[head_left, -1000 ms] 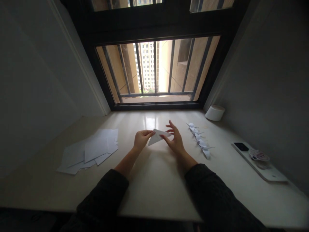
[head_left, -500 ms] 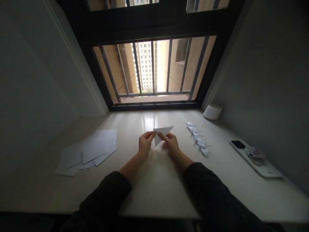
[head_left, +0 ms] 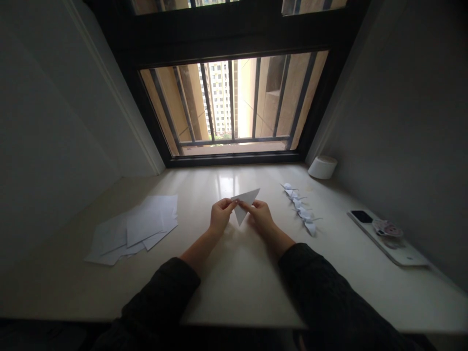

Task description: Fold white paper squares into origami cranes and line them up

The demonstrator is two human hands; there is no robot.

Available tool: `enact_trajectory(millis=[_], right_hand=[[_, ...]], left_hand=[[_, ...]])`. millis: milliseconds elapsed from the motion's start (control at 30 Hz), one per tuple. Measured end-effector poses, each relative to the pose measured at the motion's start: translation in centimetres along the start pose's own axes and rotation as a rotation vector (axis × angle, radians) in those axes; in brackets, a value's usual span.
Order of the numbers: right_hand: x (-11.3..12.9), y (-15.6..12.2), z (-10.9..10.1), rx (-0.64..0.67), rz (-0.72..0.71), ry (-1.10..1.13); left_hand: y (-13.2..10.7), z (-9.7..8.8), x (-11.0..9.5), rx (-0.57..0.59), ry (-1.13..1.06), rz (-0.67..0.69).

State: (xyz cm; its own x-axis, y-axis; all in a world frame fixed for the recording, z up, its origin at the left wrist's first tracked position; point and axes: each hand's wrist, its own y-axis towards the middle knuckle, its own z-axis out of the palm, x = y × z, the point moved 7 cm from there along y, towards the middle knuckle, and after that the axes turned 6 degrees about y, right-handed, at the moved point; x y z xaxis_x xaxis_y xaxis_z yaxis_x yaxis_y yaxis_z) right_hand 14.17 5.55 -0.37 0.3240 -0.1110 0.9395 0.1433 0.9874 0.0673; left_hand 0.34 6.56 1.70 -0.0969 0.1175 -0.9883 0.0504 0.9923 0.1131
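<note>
Head view: left hand (head_left: 220, 214) and right hand (head_left: 262, 214) pinch folded paper (head_left: 249, 197); white cylinder (head_left: 322, 169) sits farther right, contents unclear.

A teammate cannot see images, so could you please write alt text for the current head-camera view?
A left hand and right hand hold a triangular white paper above a pale windowsill. White sheets lie left; a row of small folded papers and a phone lie right.

The person's left sleeve (head_left: 164, 287) and right sleeve (head_left: 321, 280) are dark, almost black, and look loose and wide, each ending partway along the forearm (head_left: 199, 249). Beyond that, the left hand (head_left: 220, 216) and right hand (head_left: 261, 216) are bare. Shadow hides the fabric's finer detail.
</note>
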Motion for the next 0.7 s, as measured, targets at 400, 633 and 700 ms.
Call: enact_trajectory(millis=[400,633,700], right_hand=[[0.3,0.0,-0.1,0.045,0.019,-0.161],[2.5,0.3,-0.1,0.053,-0.279,-0.488],[2.8,0.2,0.1,0.069,-0.319,-0.519]], left_hand=[[0.5,-2.4,-0.8,-0.192,0.024,0.07],[0.5,-2.6,-1.2,-0.199,0.149,0.13],[0.4,-2.7,-1.3,-0.208,0.152,0.136]])
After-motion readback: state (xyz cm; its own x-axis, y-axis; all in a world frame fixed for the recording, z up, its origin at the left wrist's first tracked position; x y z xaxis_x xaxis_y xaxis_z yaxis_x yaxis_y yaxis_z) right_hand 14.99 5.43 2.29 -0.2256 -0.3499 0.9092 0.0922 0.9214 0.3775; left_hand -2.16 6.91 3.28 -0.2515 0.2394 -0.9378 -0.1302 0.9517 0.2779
